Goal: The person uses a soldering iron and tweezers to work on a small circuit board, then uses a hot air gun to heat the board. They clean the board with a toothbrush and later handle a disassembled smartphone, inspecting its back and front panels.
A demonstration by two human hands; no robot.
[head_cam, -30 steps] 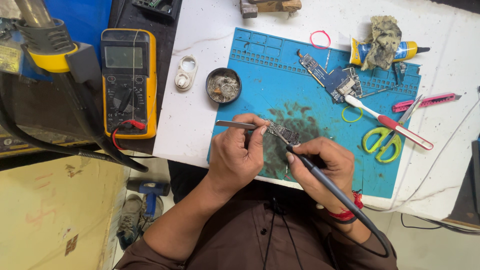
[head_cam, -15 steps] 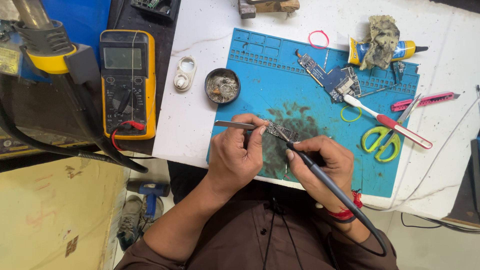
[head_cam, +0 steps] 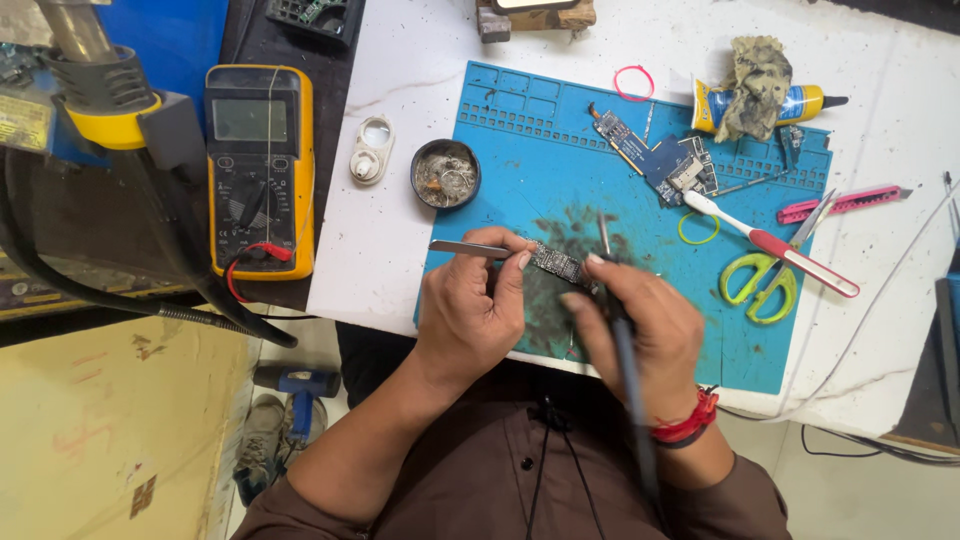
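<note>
The left hand [head_cam: 470, 310] pinches metal tweezers [head_cam: 468, 248] that touch a small circuit board [head_cam: 557, 264] on the blue mat [head_cam: 560, 150]. The right hand [head_cam: 640, 325] is closed around a soldering iron [head_cam: 625, 350] beside it. A round tin [head_cam: 445, 173] nearby holds solder scraps.

A white speckled worktable [head_cam: 400, 270] stands over what looks like pale flooring [head_cam: 870, 490].

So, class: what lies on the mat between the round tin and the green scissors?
In the head view: a blue circuit board, a toothbrush and a yellow rubber band.
</note>
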